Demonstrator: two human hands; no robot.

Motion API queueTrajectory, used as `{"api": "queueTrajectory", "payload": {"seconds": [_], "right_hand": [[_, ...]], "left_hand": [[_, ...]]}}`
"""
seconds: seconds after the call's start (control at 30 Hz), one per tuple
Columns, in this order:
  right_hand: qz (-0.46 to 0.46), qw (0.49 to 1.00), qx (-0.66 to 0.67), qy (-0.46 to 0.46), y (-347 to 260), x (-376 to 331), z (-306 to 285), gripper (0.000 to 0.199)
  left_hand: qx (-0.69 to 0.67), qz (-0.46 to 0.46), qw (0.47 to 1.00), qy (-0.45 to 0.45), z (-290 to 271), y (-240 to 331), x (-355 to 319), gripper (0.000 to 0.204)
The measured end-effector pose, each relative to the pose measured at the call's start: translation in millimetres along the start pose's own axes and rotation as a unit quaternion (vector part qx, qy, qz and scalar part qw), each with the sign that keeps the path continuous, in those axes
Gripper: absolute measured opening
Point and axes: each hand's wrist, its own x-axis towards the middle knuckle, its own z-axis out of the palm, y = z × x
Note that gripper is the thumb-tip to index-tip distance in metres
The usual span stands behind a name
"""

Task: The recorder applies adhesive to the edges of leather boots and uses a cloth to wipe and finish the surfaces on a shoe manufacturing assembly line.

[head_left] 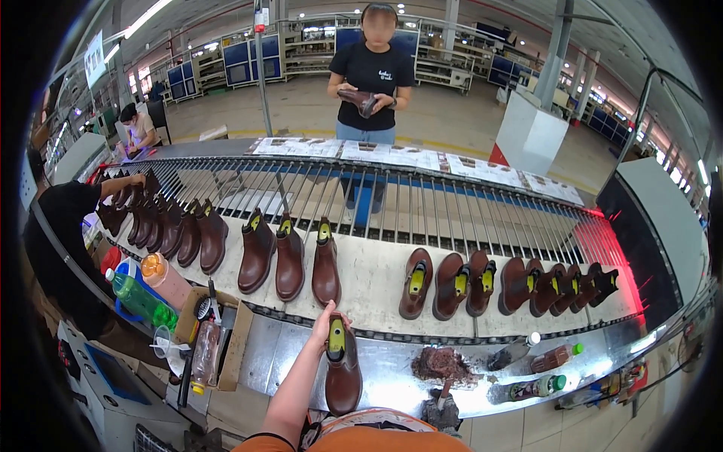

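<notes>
My left hand point(324, 325) is closed on the far, upper end of a dark brown ankle boot point(344, 383). The boot hangs over the near metal ledge, its toe toward me and its yellow-green inside showing. Just beyond my fingers, another brown boot point(326, 264) stands on the pale conveyor belt point(369, 301), with two more boots point(289, 260) to its left. My right hand does not show in the picture.
Rows of boots point(514, 286) line the belt on both sides. Brown crumbly material point(443, 364) and several bottles point(536, 388) lie on the ledge at right. A cardboard box point(235, 346) with a brush and bottle stands left. Across the line a person point(373, 75) holds a shoe; another person point(68, 226) reaches over boots at left.
</notes>
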Motion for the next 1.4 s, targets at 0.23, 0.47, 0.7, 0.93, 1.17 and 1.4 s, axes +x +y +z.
{"api": "queueTrajectory", "payload": {"seconds": [0.23,0.47,0.7,0.93,1.17,1.4], "right_hand": [[-0.020,0.999,0.035,-0.003,27.6,11.0,6.1,0.036],[-0.009,1.000,0.025,-0.002,11.4,-0.6,0.9,0.034],[-0.034,0.996,-0.088,-0.001,-12.8,-17.2,-4.9,0.037],[-0.056,0.992,-0.110,-0.011,-12.3,0.2,-0.8,0.037],[0.066,0.992,0.071,-0.077,-10.2,-3.2,-9.3,0.033],[-0.023,0.994,-0.091,-0.059,-13.1,-28.9,-23.8,0.033]], "left_hand": [[0.020,0.010,1.000,0.003,-1.9,3.8,3.8,0.065],[-0.002,0.019,1.000,-0.017,-9.1,-4.0,4.2,0.064],[0.012,0.028,0.999,-0.032,-10.8,-4.2,-1.0,0.065],[0.029,0.042,0.998,-0.037,-21.3,2.2,11.6,0.064],[-0.015,0.088,0.990,-0.114,-19.2,3.6,13.6,0.053],[0.013,0.089,0.990,-0.110,-21.8,0.5,6.5,0.054]]}}
